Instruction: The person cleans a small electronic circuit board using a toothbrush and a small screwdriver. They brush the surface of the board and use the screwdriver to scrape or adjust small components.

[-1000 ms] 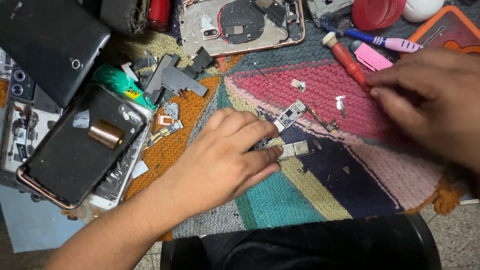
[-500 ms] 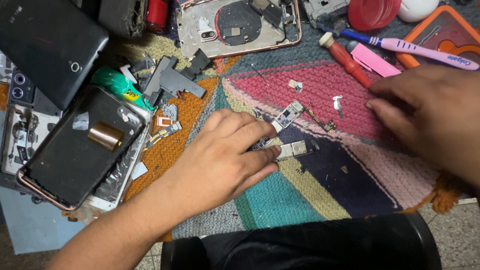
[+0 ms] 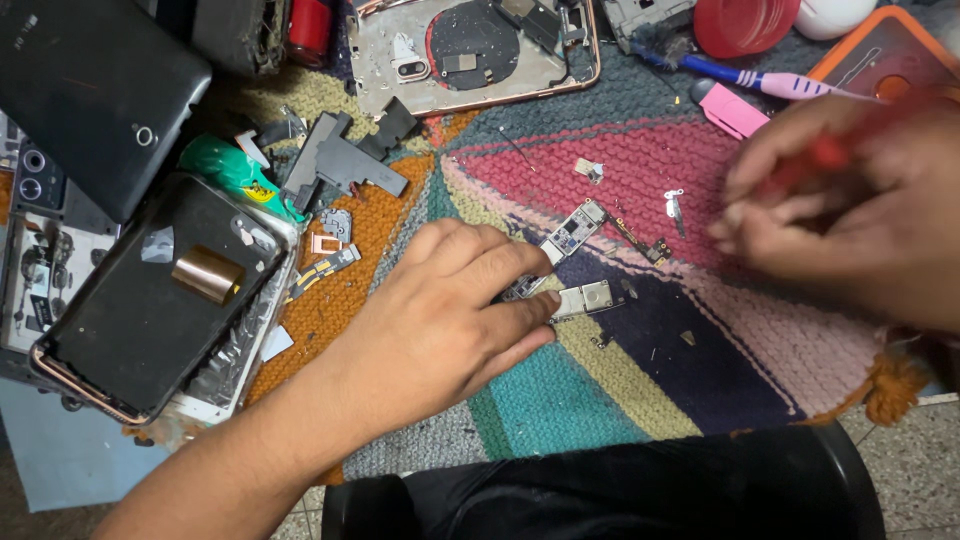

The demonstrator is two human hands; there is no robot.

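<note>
- Left hand lies flat, fingers spread, fingertips pinning the small circuit board near the knitted mat's centre.
- Right hand, blurred, fingers curled around a red screwdriver near the mat's right edge.

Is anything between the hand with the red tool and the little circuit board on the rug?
Nothing big. Between the right hand and the circuit board pinned by the left hand lie only a tiny metal bracket and bare knitted mat.

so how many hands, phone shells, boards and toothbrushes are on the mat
hands: 2, left hand, right hand
open phone shells: 2, top, left
boards: 1
toothbrushes: 1
total: 6
</note>
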